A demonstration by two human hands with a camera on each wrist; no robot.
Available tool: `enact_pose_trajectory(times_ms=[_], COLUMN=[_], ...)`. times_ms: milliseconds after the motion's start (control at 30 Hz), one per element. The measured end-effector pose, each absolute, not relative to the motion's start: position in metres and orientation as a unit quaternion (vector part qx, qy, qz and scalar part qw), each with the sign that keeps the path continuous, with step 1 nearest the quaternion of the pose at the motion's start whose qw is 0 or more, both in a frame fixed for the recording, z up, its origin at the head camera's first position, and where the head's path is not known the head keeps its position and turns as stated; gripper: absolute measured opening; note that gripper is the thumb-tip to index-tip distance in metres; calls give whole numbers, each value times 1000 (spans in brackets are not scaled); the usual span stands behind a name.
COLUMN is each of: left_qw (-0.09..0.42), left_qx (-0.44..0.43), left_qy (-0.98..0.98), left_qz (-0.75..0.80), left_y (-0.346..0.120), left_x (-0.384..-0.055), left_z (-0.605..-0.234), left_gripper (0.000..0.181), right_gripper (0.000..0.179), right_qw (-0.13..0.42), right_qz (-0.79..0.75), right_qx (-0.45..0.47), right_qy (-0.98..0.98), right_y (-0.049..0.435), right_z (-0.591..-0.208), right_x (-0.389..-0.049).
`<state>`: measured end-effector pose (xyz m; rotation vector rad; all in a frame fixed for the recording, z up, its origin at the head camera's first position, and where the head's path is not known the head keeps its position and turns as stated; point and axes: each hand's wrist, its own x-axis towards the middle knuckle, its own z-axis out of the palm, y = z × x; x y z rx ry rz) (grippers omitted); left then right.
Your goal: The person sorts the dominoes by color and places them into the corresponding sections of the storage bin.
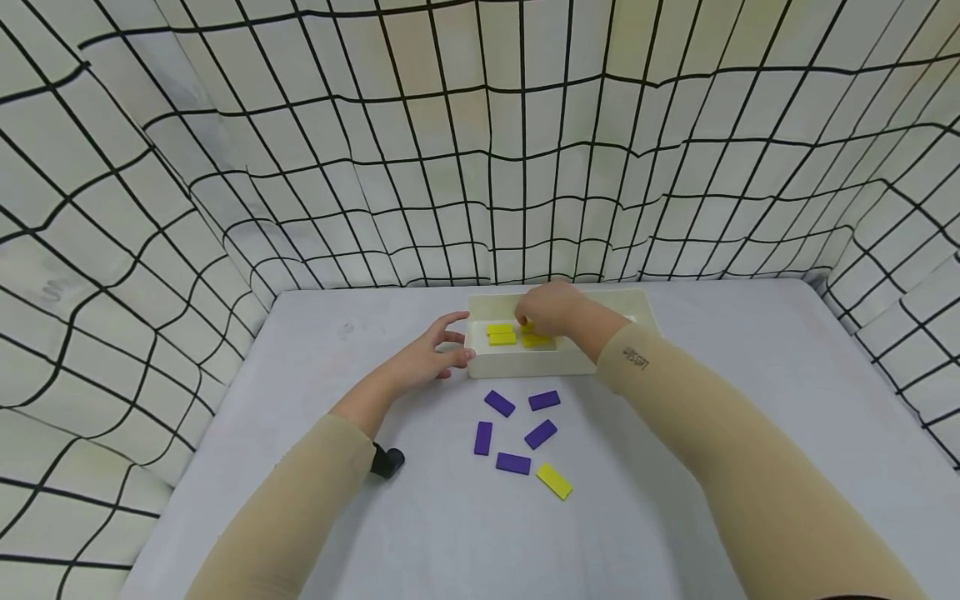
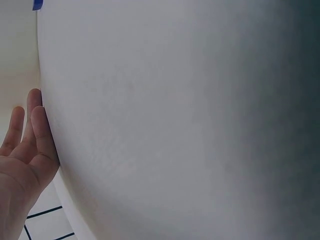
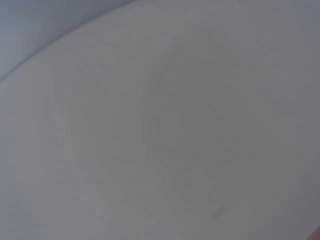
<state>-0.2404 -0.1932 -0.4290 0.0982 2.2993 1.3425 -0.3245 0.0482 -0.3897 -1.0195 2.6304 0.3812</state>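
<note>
A white rectangular box (image 1: 517, 367) stands at the far side of the table. My left hand (image 1: 431, 354) rests against its left end, thumb near the front corner and fingers spread toward the back; the left wrist view shows these fingers (image 2: 44, 132) nearly straight. My right hand (image 1: 555, 308) reaches down into the box with curled fingers, pinching a yellow block (image 1: 527, 327) that is mostly hidden beneath the fingertips. Just below it lies another yellow block (image 1: 536, 341). Two yellow blocks lie side by side at the box's left, the nearer yellow block (image 1: 502, 339) in front.
Several purple blocks, among them a purple block (image 1: 513, 463), lie scattered on the white table (image 1: 450, 533) before the box. A lone yellow block (image 1: 554, 482) lies closest to me. White walls with a black grid (image 1: 525, 167) enclose the table's back and sides.
</note>
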Motion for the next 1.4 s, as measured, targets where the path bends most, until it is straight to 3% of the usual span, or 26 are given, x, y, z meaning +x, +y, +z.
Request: enact_pose_trajectory(times_ms=[533,1400], left_qw=[226,228], left_qx=[47,48], left_qy=[840,841], left_qz=[492,488], left_y=[-193,-192], left_x=[-238,-234], left_z=[-428,-423], left_gripper=[79,75], right_gripper=[27,32], right_qw=[138,120], right_qz=[3,-68], right_qx=[-332,-355], right_qy=[933,925], right_y=[64,98], right_z=[-376,-353], right_x=[-318,-259])
